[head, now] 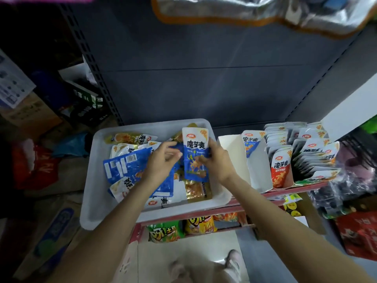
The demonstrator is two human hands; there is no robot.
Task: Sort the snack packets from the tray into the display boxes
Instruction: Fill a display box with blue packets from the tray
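Overhanging the red shelf edge (271,194), the white tray (98,180) holds loose snack packets. Above it, the right hand (216,162) pinches an upright blue packet (196,156); the left hand (161,162) hovers beside, fingers loosely curled, holding nothing. Display boxes (259,170) stand right, just beside the tray rim.

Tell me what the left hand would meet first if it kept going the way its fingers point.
Probably the blue packet held upright by the right hand; the left hand sits just beside it, though depth is unclear.
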